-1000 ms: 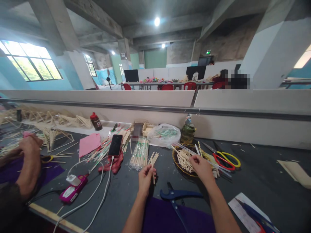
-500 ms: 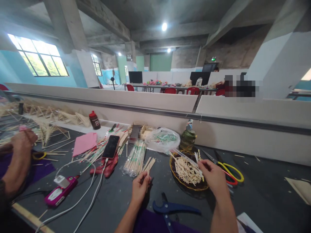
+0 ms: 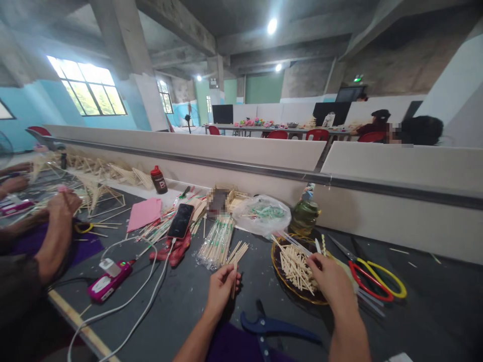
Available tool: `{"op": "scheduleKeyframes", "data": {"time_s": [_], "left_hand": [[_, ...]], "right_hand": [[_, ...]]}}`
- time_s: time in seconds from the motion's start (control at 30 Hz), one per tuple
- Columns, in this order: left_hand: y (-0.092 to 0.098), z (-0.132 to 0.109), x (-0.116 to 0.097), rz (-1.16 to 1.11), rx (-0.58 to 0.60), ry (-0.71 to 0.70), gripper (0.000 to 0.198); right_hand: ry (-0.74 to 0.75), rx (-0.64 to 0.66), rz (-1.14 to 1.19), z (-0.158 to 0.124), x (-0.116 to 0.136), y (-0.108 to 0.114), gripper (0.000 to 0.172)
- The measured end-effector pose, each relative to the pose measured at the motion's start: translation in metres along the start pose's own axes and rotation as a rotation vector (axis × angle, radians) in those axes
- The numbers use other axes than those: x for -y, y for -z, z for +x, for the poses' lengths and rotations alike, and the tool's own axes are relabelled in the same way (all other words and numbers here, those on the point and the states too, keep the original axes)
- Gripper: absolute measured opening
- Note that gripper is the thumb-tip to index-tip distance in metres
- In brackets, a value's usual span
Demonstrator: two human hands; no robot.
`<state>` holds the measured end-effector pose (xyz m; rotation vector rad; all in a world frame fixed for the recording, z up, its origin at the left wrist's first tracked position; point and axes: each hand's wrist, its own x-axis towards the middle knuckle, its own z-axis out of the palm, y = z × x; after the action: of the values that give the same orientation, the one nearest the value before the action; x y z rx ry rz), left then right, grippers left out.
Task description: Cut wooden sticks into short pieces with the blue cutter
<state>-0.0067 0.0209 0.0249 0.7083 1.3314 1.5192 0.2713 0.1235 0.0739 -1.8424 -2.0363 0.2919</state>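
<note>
My left hand (image 3: 224, 287) is closed in a pinch around a thin wooden stick (image 3: 235, 264), held roughly upright. Just beyond it lie several loose sticks (image 3: 240, 250) beside a clear plastic pack of sticks (image 3: 217, 241). My right hand (image 3: 332, 279) is over the right side of a dark, amber-rimmed bowl (image 3: 276, 274) filled with short wooden sticks (image 3: 296, 266). Its thumb and fingers are pinched together, and what lies between them is hidden. A white pointed piece (image 3: 317, 246) and a twisted yellowish stick (image 3: 323, 245) rise just behind those fingertips.
A blue-handled cutter (image 3: 279, 327) lies between my forearms. Scissors (image 3: 372, 276) are right of the bowl, with a green jar (image 3: 305, 217) and plastic bag (image 3: 262, 216) behind. Left are a phone (image 3: 181, 221), cables, a purple power strip (image 3: 109, 281) and another person's hands (image 3: 62, 208).
The view has swung left, so the table things appear shifted to the right. My left hand still holds the stick, and my right hand stays pinched at the bowl.
</note>
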Motion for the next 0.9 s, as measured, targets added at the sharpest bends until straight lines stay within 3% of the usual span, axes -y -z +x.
{"op": "scheduleKeyframes", "data": {"time_s": [0.4, 0.53, 0.7, 0.9], "left_hand": [[0.000, -0.002, -0.003, -0.006, -0.045, -0.023, 0.041], [0.000, -0.002, -0.004, -0.025, -0.060, -0.049, 0.040], [0.002, 0.000, -0.002, -0.029, -0.075, -0.073, 0.037], [0.004, 0.002, -0.001, -0.046, -0.082, -0.037, 0.040]], "right_hand": [[0.003, -0.110, 0.006, 0.000, 0.001, -0.002, 0.029], [0.025, -0.028, 0.017, 0.003, 0.007, -0.009, 0.023], [0.063, 0.091, -0.011, 0.003, 0.021, -0.035, 0.015], [0.079, 0.072, 0.003, 0.003, 0.024, -0.042, 0.017]]}}
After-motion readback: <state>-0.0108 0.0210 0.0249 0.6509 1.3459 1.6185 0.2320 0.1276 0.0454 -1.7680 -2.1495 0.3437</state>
